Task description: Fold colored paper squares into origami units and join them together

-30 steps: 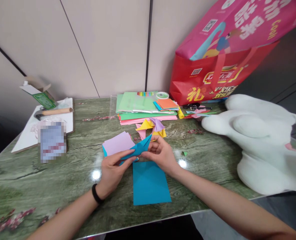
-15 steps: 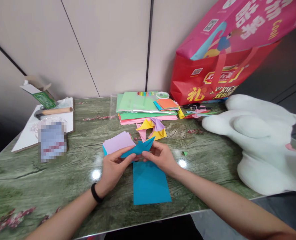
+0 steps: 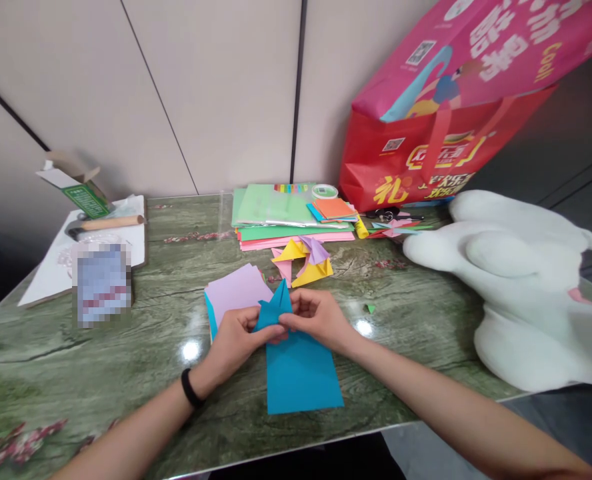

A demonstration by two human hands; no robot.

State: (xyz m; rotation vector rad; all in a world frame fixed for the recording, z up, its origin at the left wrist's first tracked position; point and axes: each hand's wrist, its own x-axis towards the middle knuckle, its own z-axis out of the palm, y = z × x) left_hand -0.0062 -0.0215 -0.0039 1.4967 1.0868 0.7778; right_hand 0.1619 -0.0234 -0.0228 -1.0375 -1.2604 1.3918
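A folded blue origami paper piece (image 3: 275,308) is pinched between both my hands, its pointed tip facing away from me. My left hand (image 3: 236,337) grips its left and lower side, thumb on top. On its right edge are the thumb and fingers of my right hand (image 3: 319,317). Just below lies a flat blue paper sheet (image 3: 303,377), its far end covered by my hands. A stack of square paper with a lilac sheet on top (image 3: 239,293) rests by my left hand. Beyond the hands sits a partial ring of folded yellow, purple and pink paper (image 3: 313,270).
Coloured paper packs (image 3: 276,207) lie at the back, near a yellow glue stick (image 3: 361,227). A red bag (image 3: 396,160) and white plush toy (image 3: 516,267) occupy the right. At left are a white board (image 3: 46,260), a hammer (image 3: 109,225) and a green box (image 3: 83,195).
The folded blue piece has turned so its tip points away from me rather than to the right. My left hand has shifted slightly right and nearer the right hand.
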